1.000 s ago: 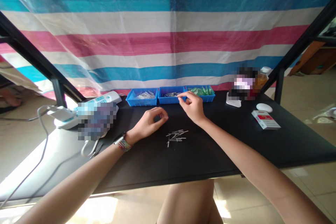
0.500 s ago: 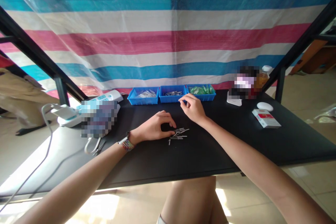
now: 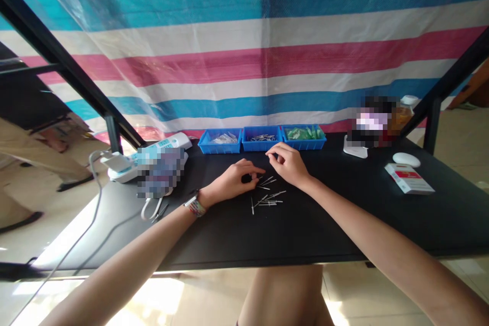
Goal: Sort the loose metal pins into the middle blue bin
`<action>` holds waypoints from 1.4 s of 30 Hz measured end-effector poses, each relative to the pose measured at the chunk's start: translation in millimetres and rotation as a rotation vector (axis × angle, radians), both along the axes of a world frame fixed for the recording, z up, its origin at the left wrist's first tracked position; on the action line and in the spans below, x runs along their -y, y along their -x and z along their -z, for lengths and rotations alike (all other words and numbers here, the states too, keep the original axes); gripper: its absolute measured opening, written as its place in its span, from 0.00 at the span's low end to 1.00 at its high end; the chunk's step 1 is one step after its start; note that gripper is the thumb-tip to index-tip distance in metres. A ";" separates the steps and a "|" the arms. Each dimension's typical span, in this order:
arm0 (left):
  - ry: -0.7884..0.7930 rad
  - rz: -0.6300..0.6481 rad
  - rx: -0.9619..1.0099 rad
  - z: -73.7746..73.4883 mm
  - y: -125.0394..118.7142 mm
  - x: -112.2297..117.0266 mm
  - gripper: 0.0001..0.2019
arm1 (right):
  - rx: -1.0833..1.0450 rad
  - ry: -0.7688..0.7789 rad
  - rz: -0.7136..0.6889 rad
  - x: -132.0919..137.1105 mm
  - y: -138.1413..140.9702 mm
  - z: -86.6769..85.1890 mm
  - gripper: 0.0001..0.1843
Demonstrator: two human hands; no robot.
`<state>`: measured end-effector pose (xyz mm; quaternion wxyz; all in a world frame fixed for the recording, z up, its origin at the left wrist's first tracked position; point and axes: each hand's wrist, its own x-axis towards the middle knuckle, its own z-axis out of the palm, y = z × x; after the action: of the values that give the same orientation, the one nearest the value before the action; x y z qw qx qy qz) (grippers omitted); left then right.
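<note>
My left hand [image 3: 236,182] is closed just above the black table, its thumb and index finger around several thin silver blind rivets [image 3: 267,182] that stick out to the right. Below it on the table lies a loose pile of more rivets [image 3: 268,201]. My right hand [image 3: 289,164] hovers to the right of the left one, fingers curled and thumb against the fingertips; anything between them is too small to make out. Behind the hands, the middle blue bin [image 3: 262,146] holds more silver rivets.
A blue bin with clear bags [image 3: 220,148] and one with green bags [image 3: 304,144] flank the middle bin. On the left lie a power strip [image 3: 162,146] and a cable [image 3: 100,188]. A small box [image 3: 409,179], a white oval object [image 3: 406,160] and a bottle [image 3: 405,112] are right.
Several rivets have come away from the pile with my left hand, up and to the right. My right hand stays curled near the bins. The view has shifted slightly left.
</note>
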<state>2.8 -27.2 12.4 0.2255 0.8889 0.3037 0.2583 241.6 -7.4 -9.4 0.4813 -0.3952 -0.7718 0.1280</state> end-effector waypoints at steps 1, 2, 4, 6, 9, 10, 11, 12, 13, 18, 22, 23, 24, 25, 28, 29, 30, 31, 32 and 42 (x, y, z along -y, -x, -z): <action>0.000 -0.009 0.018 0.0 0.1 -0.3 0.12 | -0.002 0.002 -0.010 0.2 0.1 0.0 0.08; 0.003 -0.013 0.037 -0.4 0.1 -0.5 0.11 | -0.006 0.006 -0.019 0.5 0.2 -0.2 0.08; 0.020 -0.026 0.094 -2.3 0.1 -0.4 0.09 | -0.017 0.014 -0.038 1.5 0.5 -0.8 0.08; 0.062 -0.050 0.163 -4.4 0.1 -0.3 0.07 | -0.038 0.029 -0.065 3.6 1.3 -2.0 0.08; 0.135 -0.113 0.260 -5.0 0.7 -1.3 0.04 | -0.099 0.108 -0.136 9.3 4.2 -5.0 0.07; 0.152 -0.136 0.287 -4.4 1.1 -2.1 0.05 | -0.127 0.154 -0.164 11.7 5.6 -6.0 0.07; 0.167 -0.155 0.314 -3.5 1.4 -3.0 0.06 | -0.157 0.203 -0.192 14.0 7.2 -7.0 0.06; 0.182 -0.171 0.345 -2.4 1.7 -4.1 0.08 | -0.187 0.252 -0.215 16.0 8.9 -7.7 0.06; 0.198 -0.183 0.377 -1.4 1.9 -5.1 0.09 | -0.217 0.295 -0.233 17.7 10.7 -8.3 0.06; 0.292 -0.203 0.512 -1.9 0.6 -7.4 0.13 | -0.331 0.353 -0.222 18.7 16.6 -8.7 0.08; 0.344 -0.209 0.524 -4.9 -1.3 -6.3 0.15 | -0.359 0.391 -0.227 17.0 17.6 -8.0 0.06; 0.343 -0.209 0.515 -4.8 -1.5 -6.2 0.15 | -0.374 0.413 -0.239 16.9 17.7 -7.8 0.07; 0.333 -0.208 0.507 -4.3 -1.5 -6.3 0.15 | -0.398 0.436 -0.248 16.9 17.8 -7.7 0.07; 0.314 -0.207 0.501 -3.5 -1.2 -6.5 0.14 | -0.427 0.460 -0.253 16.9 17.8 -7.7 0.08; 0.237 -0.204 0.470 -0.1 0.7 -7.5 0.13 | -0.506 0.513 -0.259 17.3 17.3 -8.5 0.10; 0.212 -0.204 0.455 0.8 1.4 -7.9 0.12 | -0.521 0.520 -0.263 17.5 16.9 -9.0 0.11; 0.190 -0.207 0.437 1.4 2.1 -8.2 0.11 | -0.527 0.524 -0.269 17.6 16.4 -9.6 0.11; 0.167 -0.211 0.415 1.8 2.7 -8.5 0.11 | -0.529 0.526 -0.277 17.8 16.0 -10.2 0.11; 0.145 -0.215 0.390 1.8 3.2 -8.8 0.10 | -0.529 0.529 -0.283 17.8 15.6 -10.7 0.11; 0.092 -0.270 0.230 0.2 4.5 -10.7 0.14 | -0.546 0.572 -0.308 17.8 16.8 -9.7 0.12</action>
<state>-1.7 -16.5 12.2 0.2625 0.7935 0.4041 0.3718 224.8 -25.2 0.3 0.5141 -0.3445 -0.5996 0.5075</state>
